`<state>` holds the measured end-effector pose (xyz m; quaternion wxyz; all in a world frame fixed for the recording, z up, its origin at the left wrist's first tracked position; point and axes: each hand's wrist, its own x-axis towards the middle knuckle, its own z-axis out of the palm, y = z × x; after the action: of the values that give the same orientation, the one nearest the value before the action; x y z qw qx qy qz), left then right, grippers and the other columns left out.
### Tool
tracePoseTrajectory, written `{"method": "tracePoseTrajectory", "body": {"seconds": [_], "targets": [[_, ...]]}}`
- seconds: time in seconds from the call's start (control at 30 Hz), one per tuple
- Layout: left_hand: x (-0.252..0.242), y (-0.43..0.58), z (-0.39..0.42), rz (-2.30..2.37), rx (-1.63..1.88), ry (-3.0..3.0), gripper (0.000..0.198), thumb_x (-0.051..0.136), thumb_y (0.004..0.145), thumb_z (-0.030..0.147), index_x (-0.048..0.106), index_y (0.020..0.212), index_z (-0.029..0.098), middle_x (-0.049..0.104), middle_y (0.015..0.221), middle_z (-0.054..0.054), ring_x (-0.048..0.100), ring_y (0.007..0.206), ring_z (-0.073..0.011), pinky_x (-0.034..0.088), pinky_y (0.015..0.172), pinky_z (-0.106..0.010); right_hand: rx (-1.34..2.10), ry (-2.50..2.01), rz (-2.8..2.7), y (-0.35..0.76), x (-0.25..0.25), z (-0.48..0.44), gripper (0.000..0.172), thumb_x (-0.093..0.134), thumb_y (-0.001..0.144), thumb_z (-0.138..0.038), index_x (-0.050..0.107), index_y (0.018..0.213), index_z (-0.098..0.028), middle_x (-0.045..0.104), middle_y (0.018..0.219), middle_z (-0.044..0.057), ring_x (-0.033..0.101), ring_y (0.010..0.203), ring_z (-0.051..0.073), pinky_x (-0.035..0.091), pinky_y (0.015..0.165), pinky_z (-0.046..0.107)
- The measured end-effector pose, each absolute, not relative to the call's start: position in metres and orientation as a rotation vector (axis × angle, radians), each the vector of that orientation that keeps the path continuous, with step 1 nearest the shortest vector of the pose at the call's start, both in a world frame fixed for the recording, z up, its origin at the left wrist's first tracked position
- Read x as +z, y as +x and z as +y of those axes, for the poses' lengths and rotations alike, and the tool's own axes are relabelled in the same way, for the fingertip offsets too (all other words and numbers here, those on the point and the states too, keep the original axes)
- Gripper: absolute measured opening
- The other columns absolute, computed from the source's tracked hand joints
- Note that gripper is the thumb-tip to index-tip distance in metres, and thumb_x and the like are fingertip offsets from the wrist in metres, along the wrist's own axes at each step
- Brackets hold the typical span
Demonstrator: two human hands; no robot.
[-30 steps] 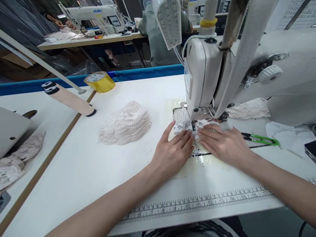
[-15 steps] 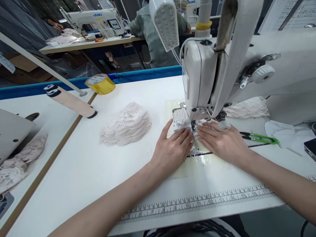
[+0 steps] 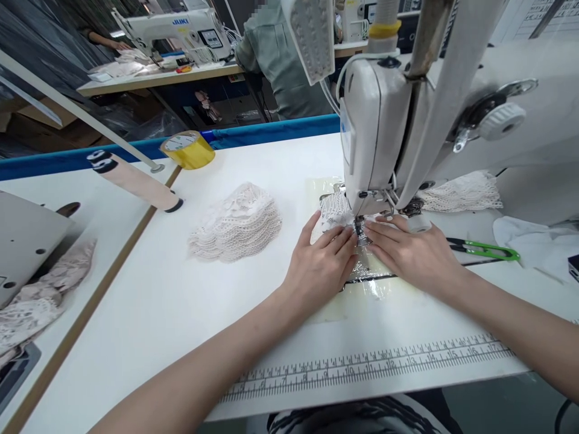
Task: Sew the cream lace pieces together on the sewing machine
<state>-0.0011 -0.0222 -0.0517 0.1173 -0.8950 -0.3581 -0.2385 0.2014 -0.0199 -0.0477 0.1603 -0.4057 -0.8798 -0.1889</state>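
While the left hand (image 3: 319, 262) and right hand (image 3: 416, 256) lay flat, unclenched, on lace (image 3: 335, 208) either side of the foot (image 3: 359, 228), an inward slip risked injury beneath it.

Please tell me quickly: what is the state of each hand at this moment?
Left hand: open, palm down, touching the white lace left of the presser foot.
Right hand: open, palm down, at the presser foot's right.

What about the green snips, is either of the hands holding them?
No, the green snips lie on the table beside the right hand.
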Motion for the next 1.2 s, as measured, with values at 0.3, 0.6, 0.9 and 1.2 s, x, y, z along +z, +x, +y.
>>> {"method": "tracePoseTrajectory", "body": {"seconds": [0.3,0.6,0.9,1.2], "targets": [[-0.051,-0.001,-0.023,-1.06,-0.728,-2.644,0.026,0.048,0.092,0.023,0.064,0.111,0.016,0.069,0.111,-0.006,0.063,0.107,-0.0204,0.03,0.11,-0.052,-0.502,-1.192,-2.521,0.201,-0.049,-0.02,0.034,0.042,0.097,-0.029,0.063,0.117,-0.012,0.072,0.1,0.009,0.062,0.097,0.023,0.044,0.087,0.039],[-0.042,-0.012,-0.015,-1.157,-0.527,-2.608,0.032,0.047,0.094,0.029,0.057,0.119,0.014,0.06,0.126,-0.01,0.057,0.115,-0.0238,0.038,0.1,-0.043,-0.563,-1.153,-2.521,0.205,-0.046,-0.019,0.026,0.046,0.094,-0.022,0.068,0.107,-0.015,0.071,0.104,0.006,0.061,0.094,0.022,0.037,0.098,0.042],[-0.031,-0.015,-0.02,-0.992,-0.76,-2.585,0.012,0.053,0.09,0.018,0.064,0.093,0.017,0.07,0.082,0.0,0.064,0.075,-0.0138,0.043,0.069,-0.032,-0.5,-0.974,-2.418,0.202,-0.038,-0.031,0.028,0.047,0.083,-0.001,0.068,0.098,-0.012,0.072,0.097,0.005,0.062,0.072,0.016,0.047,0.071,0.031],[-0.044,-0.012,-0.018,-1.002,-0.738,-2.889,0.029,0.053,0.089,0.024,0.06,0.115,0.013,0.066,0.111,-0.009,0.061,0.099,-0.0199,0.049,0.084,-0.035,-0.14,-1.111,-2.542,0.197,-0.042,-0.034,0.028,0.043,0.084,-0.002,0.064,0.1,-0.01,0.067,0.109,0.01,0.062,0.092,0.022,0.05,0.071,0.033]]}}
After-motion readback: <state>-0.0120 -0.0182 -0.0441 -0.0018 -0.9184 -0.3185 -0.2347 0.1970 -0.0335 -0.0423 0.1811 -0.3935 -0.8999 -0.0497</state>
